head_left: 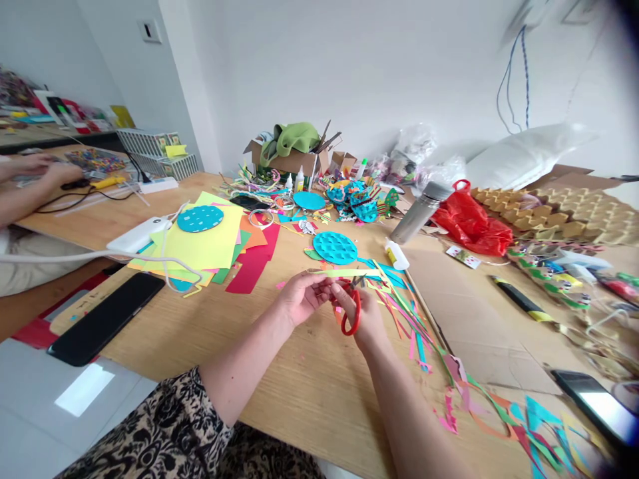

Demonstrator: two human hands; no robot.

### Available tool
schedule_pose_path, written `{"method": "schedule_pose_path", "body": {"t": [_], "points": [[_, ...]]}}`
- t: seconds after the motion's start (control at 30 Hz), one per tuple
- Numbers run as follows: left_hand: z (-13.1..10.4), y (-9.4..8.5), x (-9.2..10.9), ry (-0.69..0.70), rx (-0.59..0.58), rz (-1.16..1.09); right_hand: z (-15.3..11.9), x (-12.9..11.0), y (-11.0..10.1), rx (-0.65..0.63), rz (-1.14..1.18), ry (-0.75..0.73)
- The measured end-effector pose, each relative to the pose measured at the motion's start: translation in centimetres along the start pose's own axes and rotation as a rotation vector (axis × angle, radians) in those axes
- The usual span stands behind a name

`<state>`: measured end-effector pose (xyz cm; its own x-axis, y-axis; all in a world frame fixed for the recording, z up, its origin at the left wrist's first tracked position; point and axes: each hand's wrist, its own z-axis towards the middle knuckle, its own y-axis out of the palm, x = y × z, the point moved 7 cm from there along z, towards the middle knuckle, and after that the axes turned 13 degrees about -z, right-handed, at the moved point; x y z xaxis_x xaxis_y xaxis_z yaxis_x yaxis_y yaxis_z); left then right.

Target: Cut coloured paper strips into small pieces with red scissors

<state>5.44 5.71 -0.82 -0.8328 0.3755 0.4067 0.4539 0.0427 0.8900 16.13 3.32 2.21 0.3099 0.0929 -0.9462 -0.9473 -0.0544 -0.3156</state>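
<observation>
Yellow paper strip (344, 273) pinched in your left fingers (308, 290), red scissors (352, 313) gripped in your right hand (367, 319), bare wood nearer you.

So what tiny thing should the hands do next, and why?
I'd probably slide the left hand a little back along the pale green strip before any snip. It pinches the strip very near the blades of the scissors, which the right hand holds close beside it.
</observation>
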Motion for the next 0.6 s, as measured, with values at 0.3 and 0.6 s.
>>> {"method": "schedule_pose_path", "body": {"t": [0.3, 0.6], "points": [[-0.4, 0.2, -1.7, -0.111, 0.007, 0.182, -0.1, 0.6, -3.2, 0.337, 0.020, 0.012], [-0.6, 1.1, 0.1, 0.058, -0.084, 0.628, 0.1, 1.0, -2.8, 0.217, -0.056, 0.061]]}}
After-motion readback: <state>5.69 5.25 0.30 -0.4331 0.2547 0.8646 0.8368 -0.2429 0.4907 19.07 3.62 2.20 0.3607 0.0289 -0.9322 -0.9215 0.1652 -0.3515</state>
